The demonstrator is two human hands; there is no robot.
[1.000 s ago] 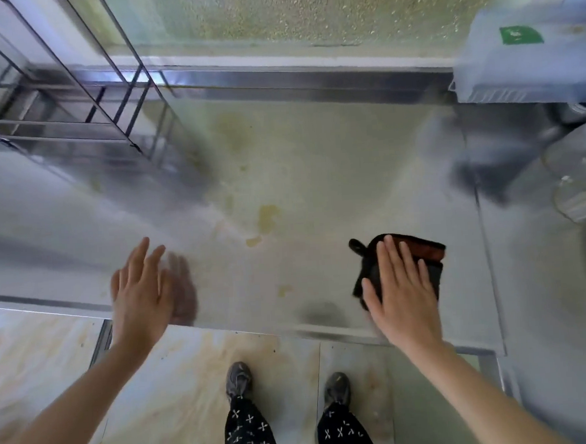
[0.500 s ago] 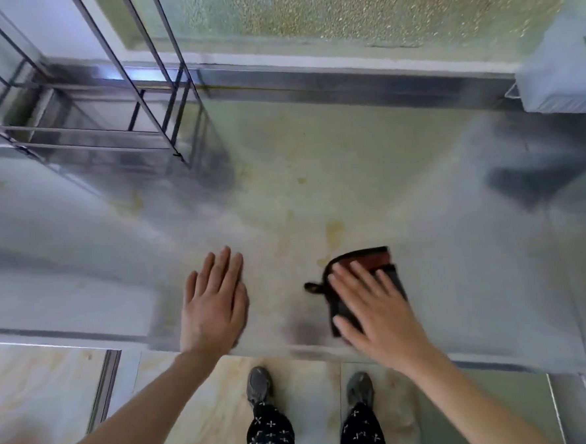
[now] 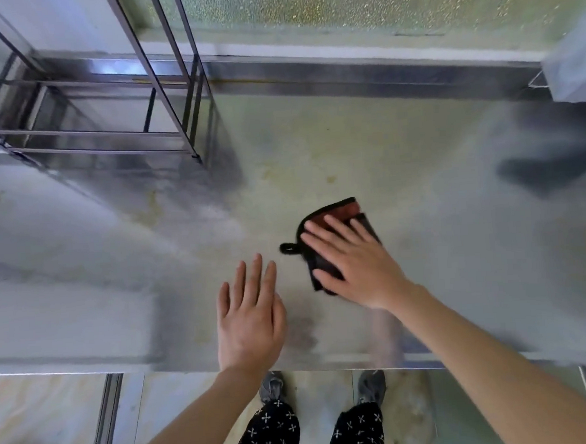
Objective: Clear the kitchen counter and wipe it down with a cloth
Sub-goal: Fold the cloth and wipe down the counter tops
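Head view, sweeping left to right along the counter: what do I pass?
Metal rack → left hand, fingers straight → dark cloth with the right hand flat on it → pale box at the right edge.

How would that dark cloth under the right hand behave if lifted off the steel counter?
Probably floppy: the cloth lies folded flat under the right hand, fingers straight, so it would likely droop. It looks thin, so probably light. On the smooth metal counter it should slide easily when pushed.
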